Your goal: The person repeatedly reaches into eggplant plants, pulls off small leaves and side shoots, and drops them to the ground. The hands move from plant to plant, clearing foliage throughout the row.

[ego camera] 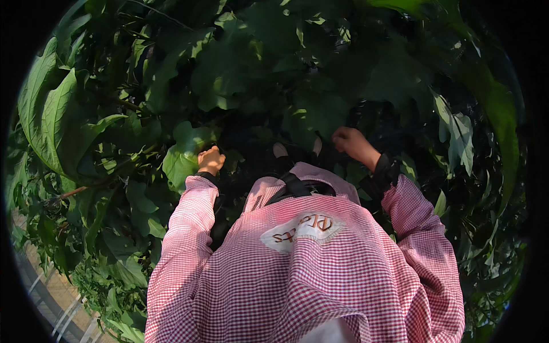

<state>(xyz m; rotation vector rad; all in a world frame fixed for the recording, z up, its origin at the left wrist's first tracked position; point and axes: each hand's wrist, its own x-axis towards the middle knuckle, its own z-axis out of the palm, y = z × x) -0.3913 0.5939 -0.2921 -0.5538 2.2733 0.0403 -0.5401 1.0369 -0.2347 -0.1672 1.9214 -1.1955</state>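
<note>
My left hand (211, 160) is in sunlight, its fingers curled, right beside a broad lobed green leaf (182, 160). Whether its fingers pinch the leaf's edge or only touch it cannot be told. In deeper shade, my right hand (354, 145) is bent at the wrist with curled fingers, close to a dark leaf (319, 115). Anything within those fingers is hidden by shadow. Both arms wear red-and-white checked sleeves with dark cuffs. Between the hands, the toes of my two shoes (280, 150) show against dark ground.
Dense leafy plants surround me on both sides and ahead. Large curled leaves (47, 115) hang close at the left, and a long leaf (499, 115) arches at the right. A brownish stem (73, 192) crosses the left side. Pale bars (68, 315) lie over tan ground at lower left.
</note>
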